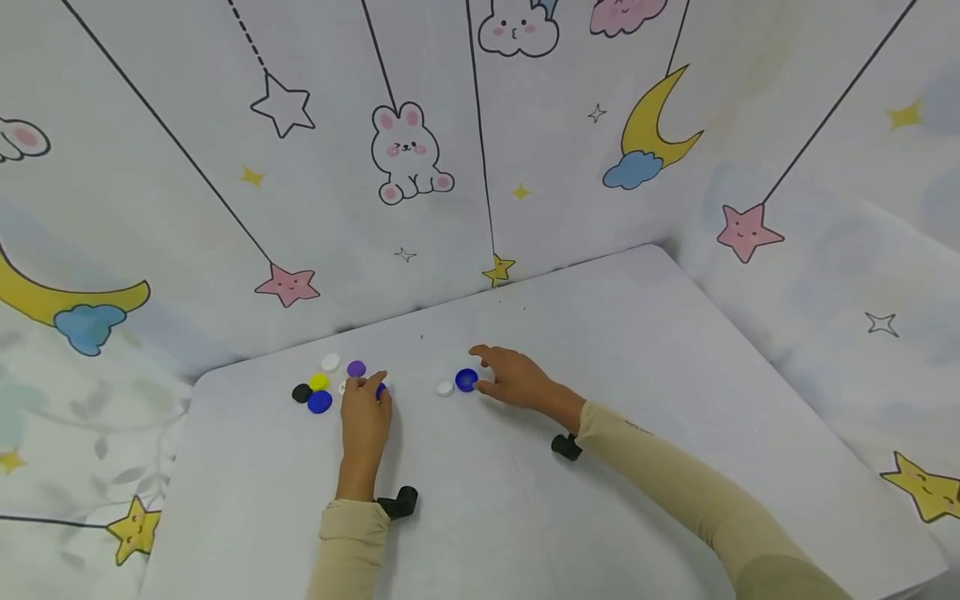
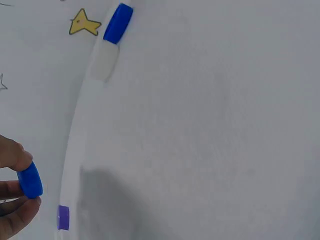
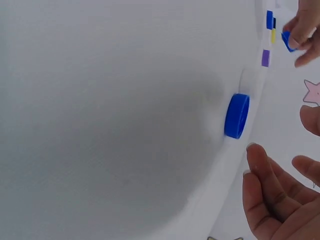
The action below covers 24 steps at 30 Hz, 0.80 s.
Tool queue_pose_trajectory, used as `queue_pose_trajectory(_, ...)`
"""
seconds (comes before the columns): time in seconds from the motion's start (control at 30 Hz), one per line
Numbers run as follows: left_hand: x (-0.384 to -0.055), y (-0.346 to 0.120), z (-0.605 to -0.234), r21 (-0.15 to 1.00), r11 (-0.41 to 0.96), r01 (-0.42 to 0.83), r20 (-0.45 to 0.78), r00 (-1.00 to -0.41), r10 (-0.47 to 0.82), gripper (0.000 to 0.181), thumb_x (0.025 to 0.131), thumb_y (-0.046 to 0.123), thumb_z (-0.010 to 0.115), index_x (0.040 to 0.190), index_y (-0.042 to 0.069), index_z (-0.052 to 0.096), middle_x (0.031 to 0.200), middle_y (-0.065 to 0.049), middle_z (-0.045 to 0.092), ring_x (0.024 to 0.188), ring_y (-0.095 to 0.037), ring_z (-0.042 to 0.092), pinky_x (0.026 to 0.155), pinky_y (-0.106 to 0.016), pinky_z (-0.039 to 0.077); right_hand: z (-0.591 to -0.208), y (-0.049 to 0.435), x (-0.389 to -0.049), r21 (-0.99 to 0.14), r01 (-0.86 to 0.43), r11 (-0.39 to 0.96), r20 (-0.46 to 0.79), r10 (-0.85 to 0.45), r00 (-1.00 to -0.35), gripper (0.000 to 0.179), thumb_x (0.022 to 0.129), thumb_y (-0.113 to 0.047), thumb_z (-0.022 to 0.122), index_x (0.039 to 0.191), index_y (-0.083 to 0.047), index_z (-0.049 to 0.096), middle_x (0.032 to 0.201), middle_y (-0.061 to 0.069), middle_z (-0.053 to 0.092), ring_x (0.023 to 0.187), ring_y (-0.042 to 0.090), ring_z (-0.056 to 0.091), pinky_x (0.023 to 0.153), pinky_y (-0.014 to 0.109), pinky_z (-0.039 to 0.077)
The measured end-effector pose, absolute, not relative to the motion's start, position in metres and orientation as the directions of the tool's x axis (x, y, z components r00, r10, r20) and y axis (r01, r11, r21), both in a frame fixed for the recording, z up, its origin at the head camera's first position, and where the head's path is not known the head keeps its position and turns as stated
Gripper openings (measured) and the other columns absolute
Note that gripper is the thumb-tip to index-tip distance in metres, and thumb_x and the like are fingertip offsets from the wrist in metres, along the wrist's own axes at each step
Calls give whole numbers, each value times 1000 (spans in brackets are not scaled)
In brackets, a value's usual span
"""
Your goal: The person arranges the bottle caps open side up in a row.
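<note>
We see one blue cap [image 2: 30, 181], left of centre in the head view and largely hidden by the left hand [image 1: 365, 415] pinching it; the right hand [image 1: 519, 380], fingers parted and holding nothing, is beside another blue cap [image 1: 466, 381].

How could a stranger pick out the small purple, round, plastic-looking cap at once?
On the large white table, find the person's bare left hand. Just beyond its fingers, in the head camera's view, lies the small purple, round, plastic-looking cap, right of a round white disc. Its colour sets it apart: no other cap nearby is purple.
</note>
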<state>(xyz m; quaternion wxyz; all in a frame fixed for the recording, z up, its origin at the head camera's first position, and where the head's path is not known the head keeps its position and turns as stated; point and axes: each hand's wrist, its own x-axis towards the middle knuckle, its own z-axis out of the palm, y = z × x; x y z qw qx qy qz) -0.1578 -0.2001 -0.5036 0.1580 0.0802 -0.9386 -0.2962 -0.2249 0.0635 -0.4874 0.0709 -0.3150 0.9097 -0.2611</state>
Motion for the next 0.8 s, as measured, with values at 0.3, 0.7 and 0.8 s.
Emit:
queue_pose_trajectory(0.3, -155, -175, -474, 633, 767, 105, 355, -920, -167, 21, 90, 4, 68, 110, 1, 70, 107, -20, 56, 96, -34, 61, 85, -45, 55, -481, 56, -222, -595, -539, 596, 36, -651, -759, 54, 93, -24, 68, 139, -7, 48, 118, 12, 66, 75, 10, 60, 69, 25, 51)
queue_pose_trajectory(0.7, -154, -155, -465, 673, 696, 249, 419, -904, -82, 19, 88, 0, 70, 106, -1, 66, 100, -16, 56, 86, -28, 67, 80, -35, 58, -467, 41, -218, -684, -546, 484, 67, -704, -707, 51, 93, -22, 69, 138, -9, 48, 110, 9, 68, 72, 8, 58, 66, 19, 52)
queue_pose_trajectory(0.8, -153, -154, -467, 683, 678, 272, 420, -906, -60, 19, 88, -1, 69, 107, -1, 65, 101, -16, 56, 87, -27, 69, 81, -31, 58, -466, 39, -217, -694, -561, 452, 83, -723, -686, 51, 93, -23, 68, 137, -8, 48, 109, 11, 68, 74, 8, 59, 70, 20, 52)
